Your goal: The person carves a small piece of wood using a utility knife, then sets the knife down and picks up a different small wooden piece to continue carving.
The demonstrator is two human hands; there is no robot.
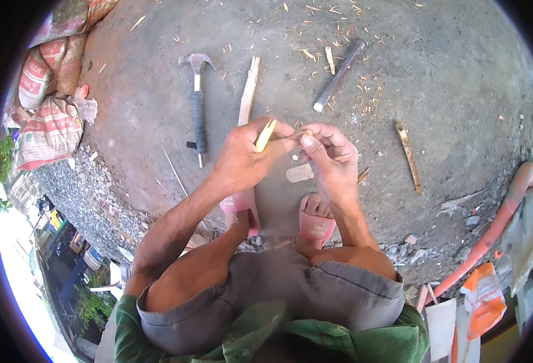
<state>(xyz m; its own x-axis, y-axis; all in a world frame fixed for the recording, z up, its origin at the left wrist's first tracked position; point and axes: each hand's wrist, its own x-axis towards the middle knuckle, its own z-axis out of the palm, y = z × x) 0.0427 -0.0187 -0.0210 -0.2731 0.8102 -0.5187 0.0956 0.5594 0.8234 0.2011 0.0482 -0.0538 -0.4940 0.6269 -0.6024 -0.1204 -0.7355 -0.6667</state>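
My left hand is closed around a slim yellow cutter knife; its blade is hidden by the fingers. My right hand pinches a small piece of wood between thumb and fingers. The two hands nearly meet at this piece, above the ground between my feet. A claw hammer with a dark wrapped handle lies to the left. Just beyond my left hand lies a pale wood strip. A flat pale chip is on the ground beside my right hand.
A dark bar with a pale end lies ahead among curled wood shavings. Farther right is a split wood stick. A thin rod lies left. Cement sacks, gravel and an orange pipe line the sides.
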